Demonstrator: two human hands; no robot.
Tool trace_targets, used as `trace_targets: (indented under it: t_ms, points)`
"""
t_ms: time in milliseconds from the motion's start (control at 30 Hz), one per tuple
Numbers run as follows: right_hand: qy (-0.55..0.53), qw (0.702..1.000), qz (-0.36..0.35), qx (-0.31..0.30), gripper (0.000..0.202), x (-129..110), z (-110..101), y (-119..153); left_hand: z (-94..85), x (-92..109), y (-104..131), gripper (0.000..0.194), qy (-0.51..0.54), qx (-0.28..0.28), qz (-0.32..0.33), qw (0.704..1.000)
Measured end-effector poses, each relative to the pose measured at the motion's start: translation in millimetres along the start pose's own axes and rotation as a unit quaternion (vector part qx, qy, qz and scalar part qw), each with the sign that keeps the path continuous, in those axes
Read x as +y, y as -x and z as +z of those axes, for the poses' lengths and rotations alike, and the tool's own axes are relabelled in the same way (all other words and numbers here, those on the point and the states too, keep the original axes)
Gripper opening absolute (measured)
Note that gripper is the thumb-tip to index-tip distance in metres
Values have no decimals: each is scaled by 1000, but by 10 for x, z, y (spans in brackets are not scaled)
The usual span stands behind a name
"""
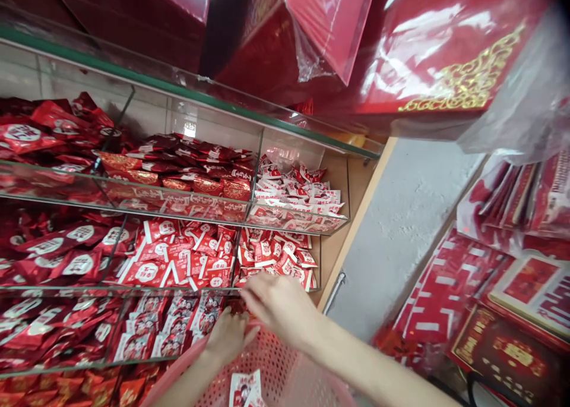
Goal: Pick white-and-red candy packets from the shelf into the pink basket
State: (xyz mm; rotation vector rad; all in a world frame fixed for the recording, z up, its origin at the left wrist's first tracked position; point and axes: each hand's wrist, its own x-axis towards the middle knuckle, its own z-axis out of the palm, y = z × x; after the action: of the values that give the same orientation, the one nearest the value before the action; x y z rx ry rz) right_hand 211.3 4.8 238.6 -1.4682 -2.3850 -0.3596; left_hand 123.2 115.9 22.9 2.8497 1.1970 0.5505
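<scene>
- Head view: the right hand (278,306) reaches in from the lower right to the front edge of a glass compartment, its fingers bent downward just below the red and white packets (276,255) in the middle tier – whether they pinch a packet I cannot tell, since the fingertips are blurred and turned away.
- The left hand (229,335) sits just beneath and to the left of the right one, touching the back rim of a pink perforated basket (285,371); its fingers curl over that rim, and I cannot tell if they grip it or only rest there.
- Inside the basket, near its front, lie a couple of white and red sachets (244,389) printed with small figures.
- The glass shelving (260,157) rises in stepped tiers with clear dividers – every compartment is heaped with small red wrapped sweets, dark red foil ones (48,246) to the left and paler ones to the right.
- Above the shelving, large red boxes (329,32) in clear film stand on the glass top, one with a gold ornamental pattern.
- To the right of a grey wall strip (401,229), flat red paper goods and cards (512,300) are stacked and hung.
</scene>
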Motion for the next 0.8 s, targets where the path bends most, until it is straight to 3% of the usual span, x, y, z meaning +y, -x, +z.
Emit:
trace_targets:
  t_ms: [100,167,233,333,400,500,800]
  points:
    - [11,992,1,124,28,151,-487,-239,-40,7,2,58,-41,2,-6,999]
    - [43,982,40,178,28,337,-763,-399,-49,6,0,59,-57,9,-2,998]
    - [85,970,101,202,24,579,-981,-549,-43,2,1,59,-66,22,1,998]
    - [146,947,214,191,21,968,-1178,-742,-23,-4,5,60,-70,28,1,997]
    - [170,932,272,171,23,1181,-1233,-852,-10,-7,6,60,-66,24,-2,998]
    - [176,926,299,147,26,1368,-1243,-1009,15,-12,2,58,-66,18,-7,998]
    - [165,909,356,141,48,1400,-1123,-1304,194,-75,5,55,-63,42,-16,997]
